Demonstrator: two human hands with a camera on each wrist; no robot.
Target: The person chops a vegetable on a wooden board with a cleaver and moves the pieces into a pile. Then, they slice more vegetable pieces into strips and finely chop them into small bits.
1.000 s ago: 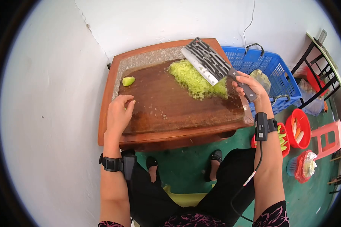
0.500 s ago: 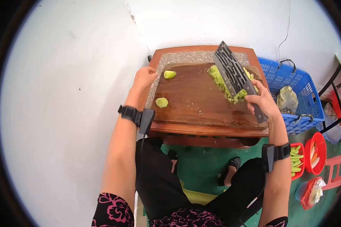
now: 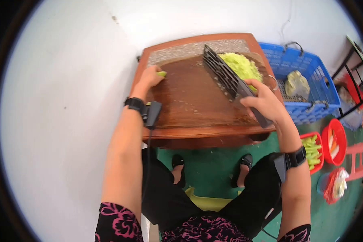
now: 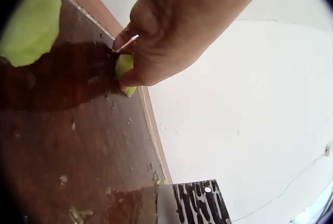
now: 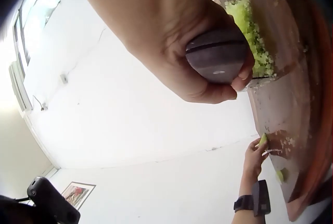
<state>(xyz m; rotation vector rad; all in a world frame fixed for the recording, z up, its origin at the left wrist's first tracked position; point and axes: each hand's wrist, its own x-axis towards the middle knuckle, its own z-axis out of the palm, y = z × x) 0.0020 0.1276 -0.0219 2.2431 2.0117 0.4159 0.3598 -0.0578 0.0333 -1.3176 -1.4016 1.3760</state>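
The left hand (image 3: 150, 76) pinches a green vegetable piece (image 4: 124, 64); the right hand (image 3: 264, 101) grips a cleaver handle (image 5: 217, 60).

Green piece (image 4: 124, 65) partly hidden by left fingers (image 4: 132, 77).

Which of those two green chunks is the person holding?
The far chunk, pinched by the left hand; the other chunk lies loose on the board, nearer the person's body.

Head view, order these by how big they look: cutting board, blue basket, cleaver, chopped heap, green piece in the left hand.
Cutting board
Blue basket
Cleaver and chopped heap, too alike to rank
Green piece, partly covered by the left hand
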